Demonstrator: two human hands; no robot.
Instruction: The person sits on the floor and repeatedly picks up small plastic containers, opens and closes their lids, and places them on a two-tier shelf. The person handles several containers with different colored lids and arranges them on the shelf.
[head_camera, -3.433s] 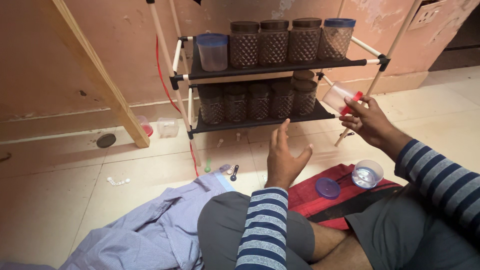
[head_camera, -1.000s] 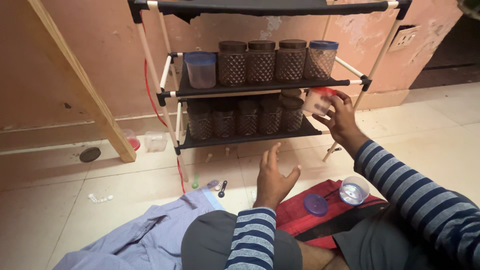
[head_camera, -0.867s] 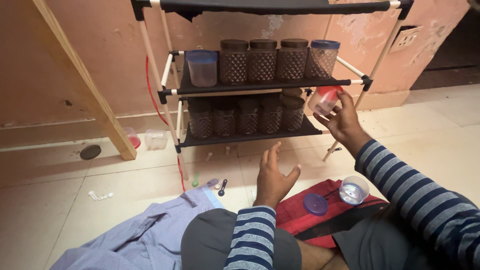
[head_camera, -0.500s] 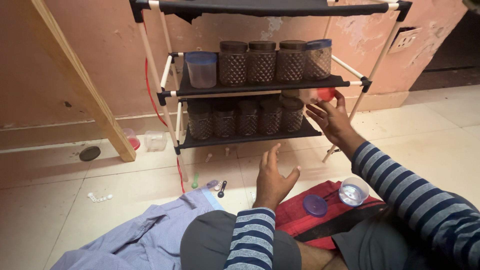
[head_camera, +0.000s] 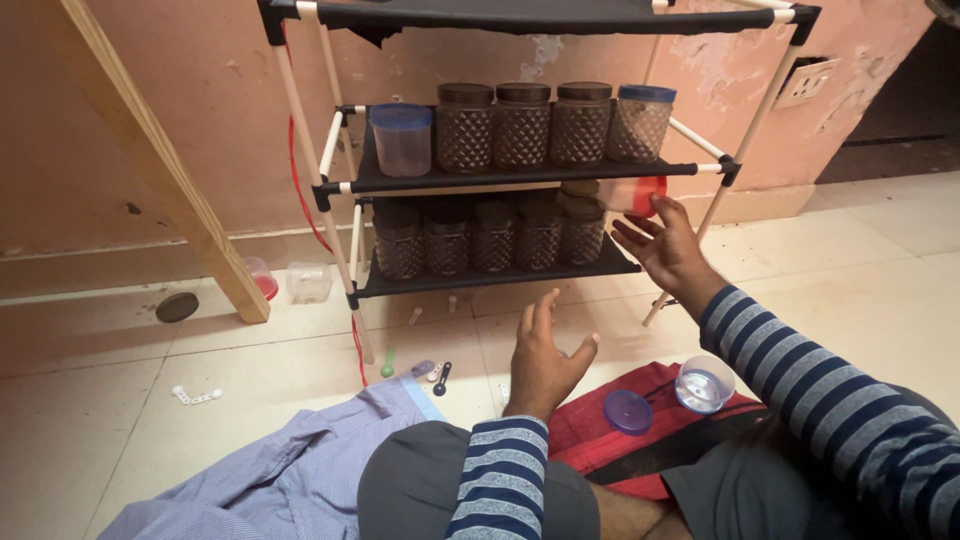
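The red-lidded clear jar (head_camera: 632, 194) lies on its side at the right end of the rack's (head_camera: 520, 176) lower shelf, beside the dark patterned jars (head_camera: 490, 236), its long axis running along the shelf with the lid toward the open right end. The right hand (head_camera: 662, 246), fingers spread and gripping nothing, is just below and right of the jar with its fingertips at the lid, far nearer than the left hand (head_camera: 545, 358), which hangs open and empty in front of the rack. The rack stands on a pale tiled floor (head_camera: 150, 400) against a pink wall.
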